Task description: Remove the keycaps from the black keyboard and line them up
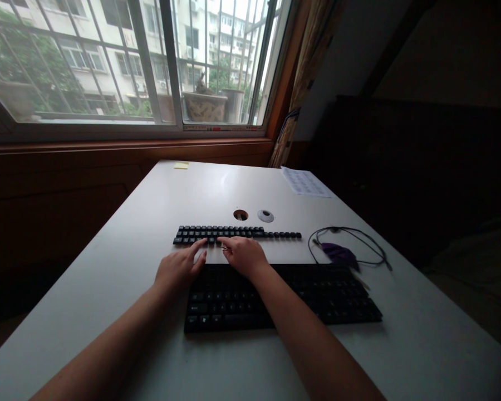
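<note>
Rows of loose black keycaps (pixel 221 231) lie on the white table behind a black keyboard (pixel 234 306). My left hand (pixel 176 269) rests at the keyboard's back left corner, its index finger reaching to the front row of keycaps and its thumb held apart. From the right, my right hand (pixel 246 255) stretches its index finger to a keycap in that same row, a short way from the left fingertip. Its other fingers are bent and partly hidden, and I see nothing clearly held in either hand. My right forearm crosses over the keyboard and covers part of its keys.
To the right lie a coiled black cable (pixel 367 231) and a dark purple cloth-like item (pixel 340 254). Behind the keycaps are a round table hole (pixel 241 215) and a grey round cover (pixel 266 215). Printed paper (pixel 304 182) and yellow sticky notes (pixel 181 165) lie farther back.
</note>
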Demonstrator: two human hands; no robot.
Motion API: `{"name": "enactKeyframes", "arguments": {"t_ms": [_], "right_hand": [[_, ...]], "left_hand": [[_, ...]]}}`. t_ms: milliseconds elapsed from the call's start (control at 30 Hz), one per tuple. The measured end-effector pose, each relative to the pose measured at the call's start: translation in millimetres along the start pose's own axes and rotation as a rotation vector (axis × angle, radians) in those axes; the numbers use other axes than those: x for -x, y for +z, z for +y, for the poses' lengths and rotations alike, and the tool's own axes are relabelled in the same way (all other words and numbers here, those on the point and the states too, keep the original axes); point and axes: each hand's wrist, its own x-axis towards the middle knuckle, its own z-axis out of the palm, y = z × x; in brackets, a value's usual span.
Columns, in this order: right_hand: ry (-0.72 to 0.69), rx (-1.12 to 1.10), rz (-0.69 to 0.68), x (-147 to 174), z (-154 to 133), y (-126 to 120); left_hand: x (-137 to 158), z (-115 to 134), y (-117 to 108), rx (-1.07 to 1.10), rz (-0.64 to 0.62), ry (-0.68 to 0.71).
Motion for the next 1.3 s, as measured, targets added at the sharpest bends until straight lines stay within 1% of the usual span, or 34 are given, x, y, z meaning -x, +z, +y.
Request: {"name": "enactKeyframes", "arguments": {"t_ms": [133, 567, 700, 1133, 1300], "right_hand": [[-0.001, 0.013, -0.031, -0.5, 0.4, 1.1], [0.012, 0.006, -0.033, -0.7, -0.7, -1.2], [0.021, 0.016, -0.056, -0.4, -1.4, -1.9], [0.005, -0.004, -0.028, 0.3, -1.6, -1.0], [0.005, 0.002, -0.031, 0.4, -4.2, -2.4]], "left_hand": [[0.1, 0.3, -0.2, -0.002, 0.005, 0.008], [-0.5, 1.2, -1.1, 0.006, 0.007, 0.008], [-0.4, 1.8, -1.3, 0.006, -0.001, 0.000], [-0.7, 0.1, 1.2, -0.015, 0.013, -0.001], [-0.3, -0.8, 0.6, 0.033, 0.038, -0.004]]}}
